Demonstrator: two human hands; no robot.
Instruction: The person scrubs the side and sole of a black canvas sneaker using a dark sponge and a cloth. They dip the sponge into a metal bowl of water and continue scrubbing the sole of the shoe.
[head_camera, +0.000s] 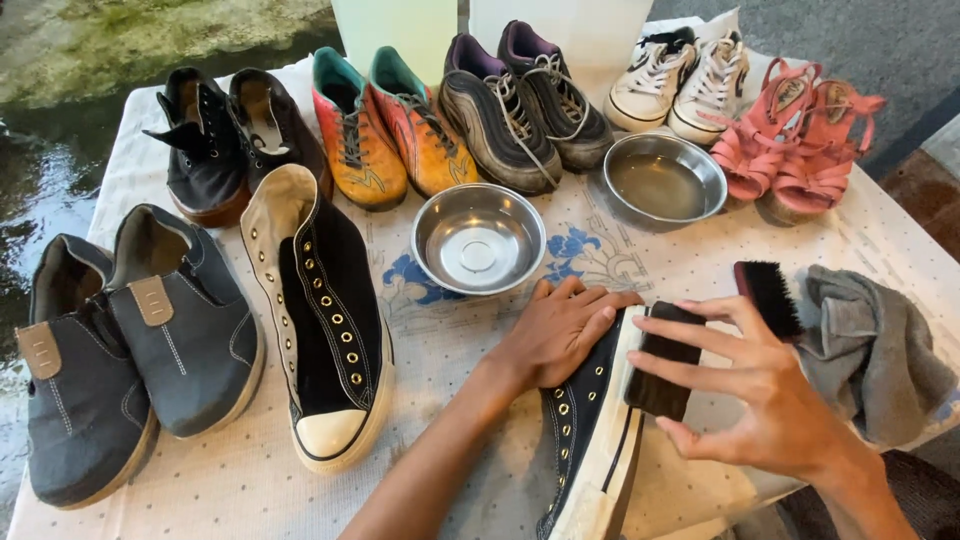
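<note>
A black high-top sneaker (590, 450) with a white sole lies on its side at the table's near edge. My left hand (560, 330) presses flat on its upper part. My right hand (750, 390) grips a dark shoe brush (662, 365) held against the sneaker's white sole edge. The matching black high-top (325, 310) stands upright to the left, laces removed.
Two steel bowls (478, 240) (664, 178) sit mid-table. A second brush (768, 296) and a grey cloth (875, 345) lie at right. Grey shoes (130, 340), black shoes (225, 135), orange boots (385, 125), dark trainers (520, 100), white sneakers (680, 80) and pink sandals (800, 140) surround them.
</note>
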